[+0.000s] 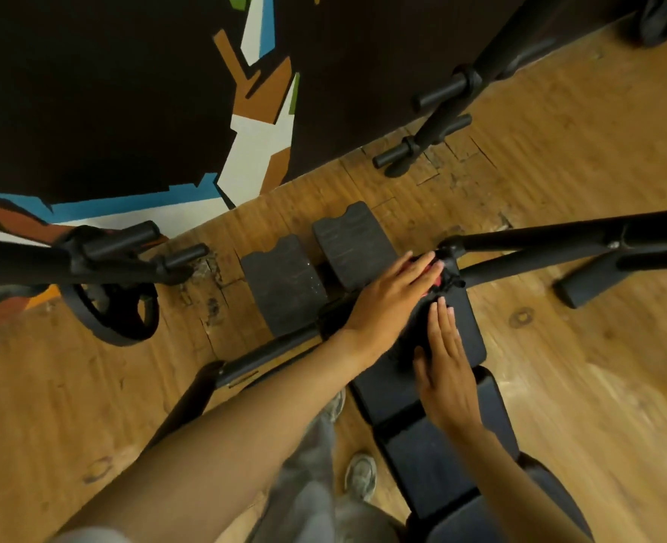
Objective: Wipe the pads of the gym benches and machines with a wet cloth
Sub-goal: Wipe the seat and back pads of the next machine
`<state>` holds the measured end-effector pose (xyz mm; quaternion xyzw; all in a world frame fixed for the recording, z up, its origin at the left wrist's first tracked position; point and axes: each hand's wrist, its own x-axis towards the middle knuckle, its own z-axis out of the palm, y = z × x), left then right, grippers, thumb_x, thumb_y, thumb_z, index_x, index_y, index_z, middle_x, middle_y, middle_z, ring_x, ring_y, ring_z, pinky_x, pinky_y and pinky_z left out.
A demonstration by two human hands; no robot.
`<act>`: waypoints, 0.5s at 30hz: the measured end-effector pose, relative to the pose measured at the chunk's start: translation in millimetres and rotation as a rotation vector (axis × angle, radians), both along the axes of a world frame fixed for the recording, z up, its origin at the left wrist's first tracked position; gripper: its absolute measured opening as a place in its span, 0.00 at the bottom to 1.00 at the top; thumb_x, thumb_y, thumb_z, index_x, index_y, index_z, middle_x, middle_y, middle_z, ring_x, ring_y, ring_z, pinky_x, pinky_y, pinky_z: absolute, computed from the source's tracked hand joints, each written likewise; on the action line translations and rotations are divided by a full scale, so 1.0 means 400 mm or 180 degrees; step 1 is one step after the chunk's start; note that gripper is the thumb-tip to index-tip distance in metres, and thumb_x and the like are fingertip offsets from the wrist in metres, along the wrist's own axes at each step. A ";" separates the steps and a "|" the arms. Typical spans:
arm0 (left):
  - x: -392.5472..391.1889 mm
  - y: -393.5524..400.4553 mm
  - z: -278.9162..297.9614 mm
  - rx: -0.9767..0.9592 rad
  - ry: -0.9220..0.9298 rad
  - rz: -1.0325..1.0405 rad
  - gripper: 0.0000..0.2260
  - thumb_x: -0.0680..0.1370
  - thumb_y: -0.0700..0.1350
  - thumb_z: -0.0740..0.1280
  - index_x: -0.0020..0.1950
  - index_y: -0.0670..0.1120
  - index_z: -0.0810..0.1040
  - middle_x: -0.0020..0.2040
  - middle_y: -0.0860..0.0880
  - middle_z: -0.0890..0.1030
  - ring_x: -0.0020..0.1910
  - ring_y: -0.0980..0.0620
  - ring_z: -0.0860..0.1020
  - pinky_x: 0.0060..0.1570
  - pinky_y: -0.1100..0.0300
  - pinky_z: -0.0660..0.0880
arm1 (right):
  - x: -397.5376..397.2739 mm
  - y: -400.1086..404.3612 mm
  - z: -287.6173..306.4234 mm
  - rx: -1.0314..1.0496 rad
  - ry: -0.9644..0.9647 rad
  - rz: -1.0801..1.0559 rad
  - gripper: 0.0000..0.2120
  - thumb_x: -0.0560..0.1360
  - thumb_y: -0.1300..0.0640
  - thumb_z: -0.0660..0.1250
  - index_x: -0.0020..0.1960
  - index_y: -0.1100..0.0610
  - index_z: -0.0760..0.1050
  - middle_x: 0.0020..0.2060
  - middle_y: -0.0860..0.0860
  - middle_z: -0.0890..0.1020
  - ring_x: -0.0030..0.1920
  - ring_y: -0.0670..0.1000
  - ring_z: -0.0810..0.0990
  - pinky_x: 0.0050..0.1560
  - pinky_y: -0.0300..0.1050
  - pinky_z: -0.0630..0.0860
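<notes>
Wooden gym floor (559, 386); bench pad (469, 327) under flat right hand (447, 370), left hand (390, 299) flat on red cloth (435, 279).

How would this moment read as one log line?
step: wiping bench pad | left hand: on red cloth | right hand: flat on pad

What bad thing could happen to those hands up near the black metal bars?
1. The left hand presses a red cloth right against the black metal joint where the frame bars meet; fingers could get pinched or scraped there.
2. The right hand lies flat on the black padded bench seat; if the pad is wet, it might slip.
3. The round black weight plate stands on the wooden floor nearby, easy to bump a foot on.
</notes>
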<state>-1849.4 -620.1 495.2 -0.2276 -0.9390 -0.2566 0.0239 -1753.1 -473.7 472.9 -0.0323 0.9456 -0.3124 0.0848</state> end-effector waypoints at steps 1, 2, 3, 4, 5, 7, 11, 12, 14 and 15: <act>-0.041 0.040 0.015 0.0061 -0.0064 -0.0135 0.27 0.77 0.34 0.70 0.76 0.43 0.72 0.77 0.44 0.72 0.76 0.40 0.69 0.65 0.51 0.76 | -0.016 -0.001 -0.001 -0.0032 0.0019 -0.0134 0.35 0.84 0.62 0.59 0.83 0.51 0.45 0.83 0.45 0.45 0.82 0.47 0.42 0.82 0.54 0.50; -0.066 0.066 0.029 0.0095 -0.0075 -0.0248 0.25 0.76 0.35 0.69 0.75 0.42 0.75 0.75 0.44 0.74 0.75 0.40 0.71 0.65 0.52 0.75 | -0.029 -0.001 -0.004 -0.0041 0.0065 -0.0265 0.35 0.84 0.63 0.60 0.84 0.51 0.46 0.83 0.45 0.46 0.82 0.47 0.43 0.82 0.55 0.51; -0.075 0.077 0.032 0.0058 0.0051 -0.0304 0.23 0.77 0.36 0.66 0.73 0.43 0.77 0.73 0.45 0.76 0.74 0.42 0.72 0.66 0.56 0.73 | -0.039 -0.003 -0.010 -0.0045 0.0133 -0.0374 0.34 0.83 0.63 0.59 0.84 0.51 0.47 0.83 0.45 0.47 0.82 0.47 0.44 0.82 0.54 0.51; -0.071 0.069 0.032 -0.0048 0.0216 -0.0314 0.22 0.77 0.38 0.61 0.72 0.43 0.78 0.73 0.46 0.77 0.73 0.44 0.72 0.67 0.58 0.71 | -0.043 -0.007 -0.019 -0.0056 0.0215 -0.0450 0.33 0.84 0.63 0.59 0.84 0.52 0.47 0.83 0.46 0.47 0.82 0.48 0.44 0.82 0.53 0.49; -0.050 0.045 0.029 -0.0146 0.0286 -0.0362 0.23 0.78 0.39 0.57 0.72 0.44 0.77 0.73 0.46 0.76 0.74 0.45 0.71 0.69 0.58 0.70 | -0.044 -0.013 -0.027 -0.0086 0.0283 -0.0511 0.33 0.83 0.62 0.57 0.84 0.52 0.48 0.83 0.46 0.46 0.83 0.49 0.45 0.82 0.51 0.47; 0.024 -0.040 0.011 -0.0228 0.0257 -0.0385 0.24 0.80 0.38 0.56 0.77 0.45 0.73 0.78 0.47 0.71 0.79 0.44 0.65 0.73 0.54 0.70 | -0.031 -0.030 -0.044 -0.0147 0.0353 -0.0656 0.31 0.83 0.60 0.55 0.83 0.54 0.48 0.83 0.46 0.45 0.83 0.52 0.45 0.82 0.49 0.44; 0.139 -0.131 0.000 -0.0186 0.0099 -0.0006 0.26 0.79 0.36 0.66 0.78 0.47 0.71 0.79 0.49 0.68 0.81 0.46 0.61 0.74 0.53 0.69 | -0.014 -0.049 -0.053 -0.0197 0.0375 -0.0877 0.30 0.83 0.60 0.55 0.83 0.56 0.49 0.83 0.48 0.48 0.83 0.53 0.45 0.82 0.48 0.42; 0.132 -0.114 0.006 -0.0196 0.0048 0.0091 0.26 0.79 0.37 0.64 0.78 0.47 0.71 0.79 0.48 0.68 0.81 0.45 0.61 0.75 0.53 0.68 | -0.013 -0.051 -0.050 -0.0230 0.0360 -0.0877 0.30 0.83 0.61 0.54 0.83 0.56 0.49 0.83 0.48 0.48 0.83 0.53 0.44 0.82 0.48 0.41; 0.080 -0.056 0.007 -0.0121 -0.0010 0.0068 0.24 0.81 0.38 0.59 0.78 0.45 0.70 0.79 0.46 0.69 0.80 0.43 0.62 0.75 0.51 0.68 | -0.013 -0.059 -0.049 -0.0337 0.0370 -0.0903 0.30 0.83 0.60 0.54 0.83 0.55 0.48 0.83 0.48 0.48 0.83 0.52 0.44 0.82 0.48 0.41; 0.051 -0.024 0.011 -0.0068 -0.0062 0.0013 0.24 0.81 0.39 0.56 0.78 0.44 0.71 0.78 0.46 0.69 0.80 0.42 0.64 0.74 0.50 0.69 | -0.013 -0.061 -0.050 -0.0369 0.0381 -0.0908 0.30 0.84 0.59 0.53 0.83 0.54 0.48 0.83 0.47 0.48 0.83 0.52 0.44 0.82 0.48 0.41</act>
